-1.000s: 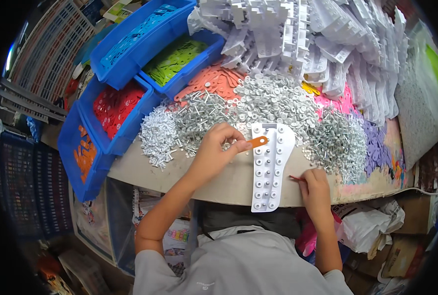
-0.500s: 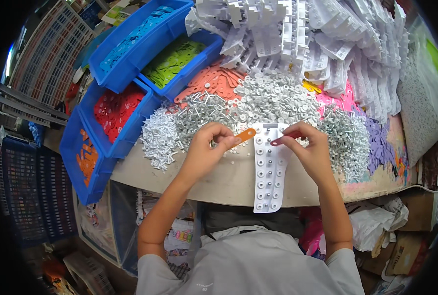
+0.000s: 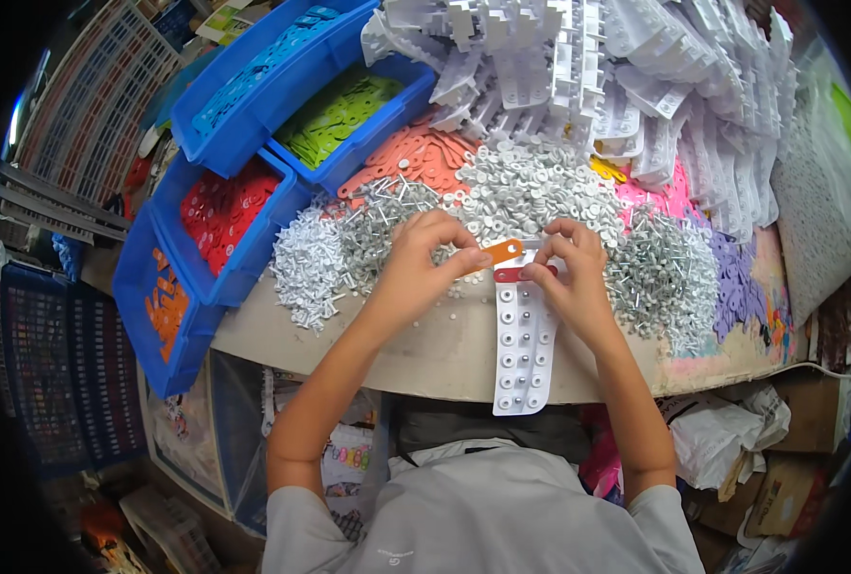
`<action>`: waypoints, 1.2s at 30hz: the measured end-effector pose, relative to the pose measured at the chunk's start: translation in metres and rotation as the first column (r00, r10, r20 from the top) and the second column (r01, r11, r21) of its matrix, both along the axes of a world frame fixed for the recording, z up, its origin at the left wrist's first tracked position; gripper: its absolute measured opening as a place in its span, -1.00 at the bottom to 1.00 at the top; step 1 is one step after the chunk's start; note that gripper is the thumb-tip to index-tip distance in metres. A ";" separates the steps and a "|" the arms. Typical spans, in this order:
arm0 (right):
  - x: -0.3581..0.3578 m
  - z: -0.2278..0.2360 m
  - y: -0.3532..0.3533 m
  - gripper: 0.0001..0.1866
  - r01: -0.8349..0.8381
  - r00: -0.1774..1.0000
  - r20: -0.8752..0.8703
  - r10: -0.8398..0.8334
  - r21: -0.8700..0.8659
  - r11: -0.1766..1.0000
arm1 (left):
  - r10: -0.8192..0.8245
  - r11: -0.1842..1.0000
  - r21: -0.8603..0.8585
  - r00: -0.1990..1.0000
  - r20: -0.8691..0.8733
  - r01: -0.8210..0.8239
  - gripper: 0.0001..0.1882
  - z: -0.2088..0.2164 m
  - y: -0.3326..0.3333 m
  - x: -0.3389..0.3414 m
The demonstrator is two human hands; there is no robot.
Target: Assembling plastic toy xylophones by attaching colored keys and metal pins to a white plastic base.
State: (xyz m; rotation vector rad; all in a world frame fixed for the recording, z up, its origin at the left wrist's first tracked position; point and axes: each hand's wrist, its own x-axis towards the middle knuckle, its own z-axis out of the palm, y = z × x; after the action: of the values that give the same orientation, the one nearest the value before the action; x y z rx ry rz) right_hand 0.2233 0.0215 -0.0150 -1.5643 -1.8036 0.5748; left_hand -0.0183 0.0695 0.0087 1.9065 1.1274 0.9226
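A white plastic strip lies lengthwise at the table's near edge, with white ring-shaped pieces and metal pins along it. My left hand pinches an orange flat strip with a hole at its end, held over the white strip's far end. Just nearer to me, a dark red flat strip lies across the white strip. The fingers of my right hand are closed on the red strip's right end. Whether the red strip sits on a pin is hard to tell.
Loose white rings and metal pins are heaped beyond my hands, with white small pieces at left. Blue bins hold red, orange, green and blue strips. White moulded parts pile up at the back; purple strips lie right.
My right hand has moved left and brought the red strip across the white strip. My left hand has shifted right, carrying the orange strip over the white strip's far end.
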 end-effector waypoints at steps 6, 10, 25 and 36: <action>0.000 -0.010 0.000 -0.75 0.076 0.984 0.157 -0.087 0.072 0.994 | -0.062 0.998 -0.016 0.992 -0.112 0.061 -0.78 -0.014 0.016 0.021; -0.004 -0.012 -0.004 -0.46 0.151 0.966 0.192 -0.175 0.133 0.980 | -0.099 0.994 0.028 0.985 -0.144 0.104 -0.77 -0.028 0.027 0.040; -0.009 -0.025 -0.008 -0.29 0.214 0.962 0.124 -0.242 0.203 0.956 | 0.076 0.958 0.287 0.969 -0.236 -0.005 -0.59 -0.044 0.018 0.070; -0.045 0.030 0.008 -0.76 -0.025 0.971 0.226 -0.077 0.416 0.909 | 0.471 0.518 0.778 0.878 0.088 -0.356 -0.81 0.045 0.074 -0.110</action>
State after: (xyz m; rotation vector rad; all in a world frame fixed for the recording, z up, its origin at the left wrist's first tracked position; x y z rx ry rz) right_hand 0.1787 0.0295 0.0150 -1.3965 -1.9198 -0.0247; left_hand -0.1285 0.1440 0.0542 2.4443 1.4519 1.8236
